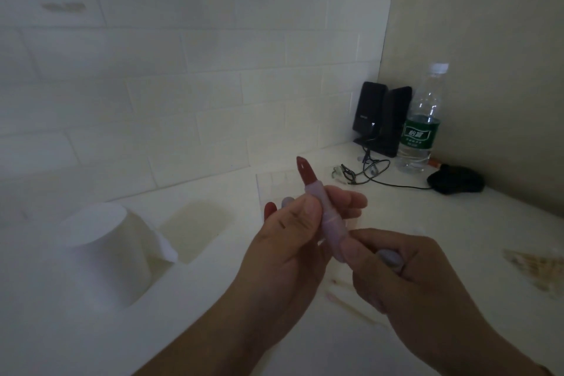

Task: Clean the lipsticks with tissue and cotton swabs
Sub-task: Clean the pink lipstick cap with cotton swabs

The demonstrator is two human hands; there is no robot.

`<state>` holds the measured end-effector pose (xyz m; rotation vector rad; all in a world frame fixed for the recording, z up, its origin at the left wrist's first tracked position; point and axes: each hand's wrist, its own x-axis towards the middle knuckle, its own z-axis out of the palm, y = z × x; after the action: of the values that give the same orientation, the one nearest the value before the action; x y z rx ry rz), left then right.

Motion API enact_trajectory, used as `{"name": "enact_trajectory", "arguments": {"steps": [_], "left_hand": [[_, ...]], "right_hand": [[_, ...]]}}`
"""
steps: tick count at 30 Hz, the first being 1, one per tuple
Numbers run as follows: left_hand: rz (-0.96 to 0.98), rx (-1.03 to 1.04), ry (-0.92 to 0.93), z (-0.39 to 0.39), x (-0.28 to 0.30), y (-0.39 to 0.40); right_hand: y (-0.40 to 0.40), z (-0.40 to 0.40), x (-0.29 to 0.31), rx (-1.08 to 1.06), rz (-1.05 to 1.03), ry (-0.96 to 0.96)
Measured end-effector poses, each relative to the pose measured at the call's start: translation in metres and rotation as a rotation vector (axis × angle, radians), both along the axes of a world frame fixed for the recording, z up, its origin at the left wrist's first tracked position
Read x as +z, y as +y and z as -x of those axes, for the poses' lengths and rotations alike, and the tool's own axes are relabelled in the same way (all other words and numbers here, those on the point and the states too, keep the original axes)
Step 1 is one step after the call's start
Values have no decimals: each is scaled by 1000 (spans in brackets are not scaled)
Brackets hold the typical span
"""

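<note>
The water bottle [422,119] in the corner wears a green label (its white characters too blurred to read). In front of it and nearer the camera, the left hand [290,241] grips the lipstick [320,204] mid-tube, red tip tilted up, while the right hand [393,268] pinches its base.

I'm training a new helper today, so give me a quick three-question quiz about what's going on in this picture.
1. True or false: the lipstick is wound out, its red tip bare.
2. Which of the hands holds the base of the lipstick: left or right?
3. What stands in the far corner beside the black speakers?
A) a mug
B) a water bottle
C) a lamp

Key: 1 true; 2 right; 3 B.
</note>
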<state>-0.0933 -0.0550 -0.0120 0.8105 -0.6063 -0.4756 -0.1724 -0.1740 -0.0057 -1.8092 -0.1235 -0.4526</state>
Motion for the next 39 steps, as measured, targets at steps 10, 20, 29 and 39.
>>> {"name": "enact_trajectory", "arguments": {"steps": [10,20,29,39], "left_hand": [[-57,90,-42,1,1,-1],[13,10,-23,-3,3,1],[-135,136,-99,-1,3,1],[-133,232,117,11,9,-8]], "right_hand": [[4,6,5,-292,202,-97],[2,-1,3,178,-242,118],[6,5,4,-330,268,-99],[9,4,-4,-613,701,-269]]}}
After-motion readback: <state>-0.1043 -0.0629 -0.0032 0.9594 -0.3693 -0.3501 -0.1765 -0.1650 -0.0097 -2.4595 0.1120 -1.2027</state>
